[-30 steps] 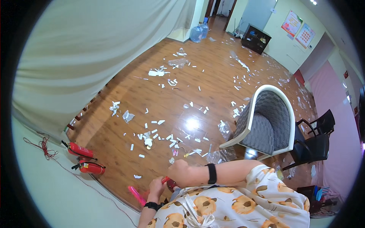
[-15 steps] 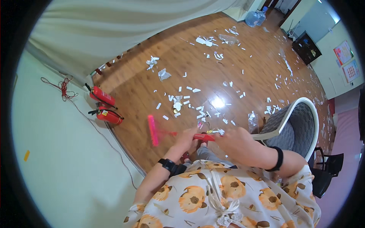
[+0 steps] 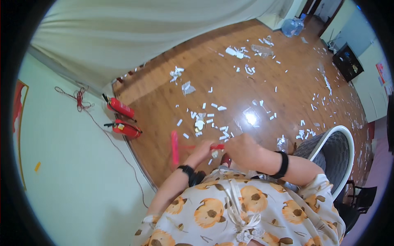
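Both my hands are closed round the red handle of a broom [image 3: 175,148], whose pinkish-red head reaches out to the left over the wooden floor. My left hand [image 3: 201,151] grips the handle nearer the head. Farther right, my right hand [image 3: 242,148] wraps the upper end, and a short red stretch shows between the two. The head is slightly blurred, and I cannot tell whether it touches the floor. White paper scraps [image 3: 210,121] lie just beyond my hands, with a crumpled wrapper [image 3: 200,124] among them.
Two fire extinguishers [image 3: 122,108] stand by the left wall, near a coiled red cord [image 3: 80,100]. A grey padded chair [image 3: 347,164] with a white rim is close on my right. More litter spreads toward a black cabinet [image 3: 347,62] and water jugs [image 3: 290,28].
The view has shifted, so floor and extinguishers sit lower and farther right. The broom head has moved a little right in the picture; both hands keep their hold, slightly closer together.
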### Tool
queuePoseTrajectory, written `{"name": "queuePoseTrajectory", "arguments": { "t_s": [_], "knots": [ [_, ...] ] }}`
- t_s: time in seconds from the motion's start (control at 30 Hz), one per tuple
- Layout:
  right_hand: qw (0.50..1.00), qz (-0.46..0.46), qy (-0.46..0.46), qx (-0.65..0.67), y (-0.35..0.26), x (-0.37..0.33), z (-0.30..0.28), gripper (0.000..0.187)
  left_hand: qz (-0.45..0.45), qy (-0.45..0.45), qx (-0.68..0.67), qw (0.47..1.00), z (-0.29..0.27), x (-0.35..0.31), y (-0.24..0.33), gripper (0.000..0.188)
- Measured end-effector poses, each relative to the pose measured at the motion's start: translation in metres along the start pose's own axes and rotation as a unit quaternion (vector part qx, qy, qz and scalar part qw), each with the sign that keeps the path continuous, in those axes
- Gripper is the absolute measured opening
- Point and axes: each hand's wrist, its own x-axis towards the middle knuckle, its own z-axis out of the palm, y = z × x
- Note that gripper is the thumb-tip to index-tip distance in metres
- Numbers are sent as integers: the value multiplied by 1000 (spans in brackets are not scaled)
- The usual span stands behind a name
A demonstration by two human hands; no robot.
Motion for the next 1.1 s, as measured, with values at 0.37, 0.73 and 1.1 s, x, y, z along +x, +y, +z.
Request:
{"name": "queuePoseTrajectory", "arguments": {
  "t_s": [0.37,0.73,1.1],
  "knots": [
    [989,127,-29,-64,68,-62,-42,11,15,-51,46,998,5,108,69,34],
    [997,62,-35,42,81,49,-1,13,-84,-81,121,986,-52,72,-26,14],
    [978,140,-2,-154,67,91,-119,5,130,-19,-26,991,-110,147,-24,6]
  ]
}}
